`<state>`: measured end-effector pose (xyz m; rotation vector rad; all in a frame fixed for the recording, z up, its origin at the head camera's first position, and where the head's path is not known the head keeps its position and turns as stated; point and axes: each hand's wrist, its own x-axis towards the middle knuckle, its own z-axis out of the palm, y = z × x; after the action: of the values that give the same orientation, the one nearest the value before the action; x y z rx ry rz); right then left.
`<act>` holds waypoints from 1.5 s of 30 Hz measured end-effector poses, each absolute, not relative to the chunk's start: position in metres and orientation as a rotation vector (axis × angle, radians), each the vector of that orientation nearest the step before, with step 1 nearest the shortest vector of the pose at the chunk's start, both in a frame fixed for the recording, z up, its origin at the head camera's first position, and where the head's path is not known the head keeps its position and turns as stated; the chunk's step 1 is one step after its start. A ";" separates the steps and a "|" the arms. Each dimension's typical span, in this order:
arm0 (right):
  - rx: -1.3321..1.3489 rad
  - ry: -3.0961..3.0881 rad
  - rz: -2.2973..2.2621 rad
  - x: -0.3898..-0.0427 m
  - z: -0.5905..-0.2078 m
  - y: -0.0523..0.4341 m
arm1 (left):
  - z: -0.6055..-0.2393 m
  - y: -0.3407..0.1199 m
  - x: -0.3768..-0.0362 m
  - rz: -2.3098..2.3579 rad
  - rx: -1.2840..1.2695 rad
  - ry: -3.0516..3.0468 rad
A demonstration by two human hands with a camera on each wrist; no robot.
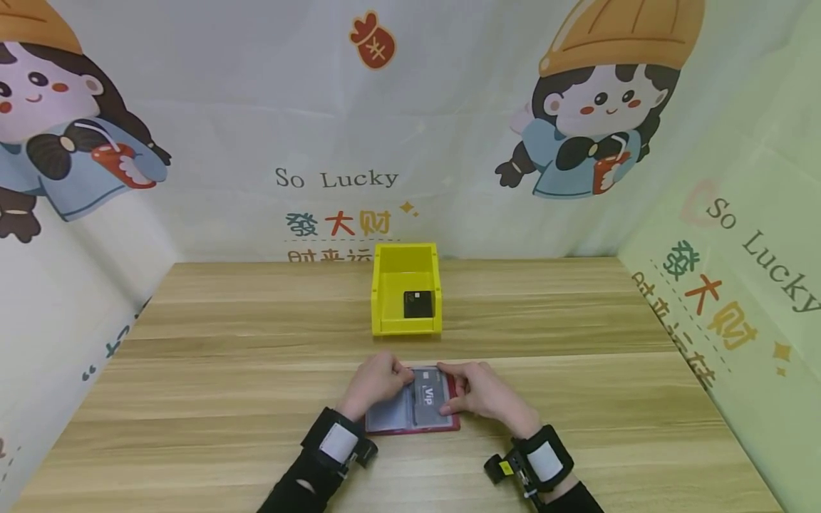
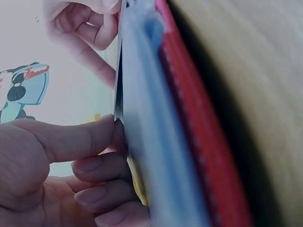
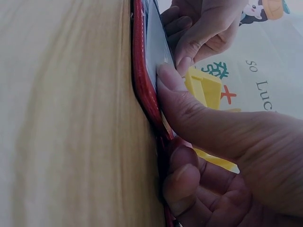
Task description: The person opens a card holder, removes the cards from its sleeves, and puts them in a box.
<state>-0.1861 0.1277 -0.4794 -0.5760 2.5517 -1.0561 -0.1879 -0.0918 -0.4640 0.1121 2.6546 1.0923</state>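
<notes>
A red card holder (image 1: 389, 417) with clear plastic sleeves lies opened out on the table. Over its right-hand page is a grey card (image 1: 430, 397) printed "Vip". My left hand (image 1: 377, 377) pinches the card's upper left edge between thumb and forefinger, its other fingers curled below in the left wrist view. At the right side of the holder, my right hand (image 1: 486, 393) grips the red cover (image 3: 146, 90), thumb pressed against the card face and fingers curled at the cover's edge. How far the card sits inside a sleeve I cannot tell.
Behind the holder stands a yellow bin (image 1: 406, 330) with a small black flat square item (image 1: 418, 305) inside. The wooden table (image 1: 224, 342) meets printed cloth walls (image 1: 224, 128) at the back and both sides.
</notes>
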 end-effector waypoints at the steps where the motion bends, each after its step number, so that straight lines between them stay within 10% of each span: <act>1: -0.581 2.553 -1.055 -0.186 -0.479 0.128 | -0.464 -0.093 -0.188 1.094 0.109 2.651; 45: -0.572 2.547 -1.059 -0.186 -0.479 0.127 | -0.458 -0.118 -0.177 1.332 0.052 2.600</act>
<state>-0.1863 0.1266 -0.4792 -0.5715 2.5473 -1.0586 -0.1768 -0.1179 -0.4578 0.0518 2.6003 1.3324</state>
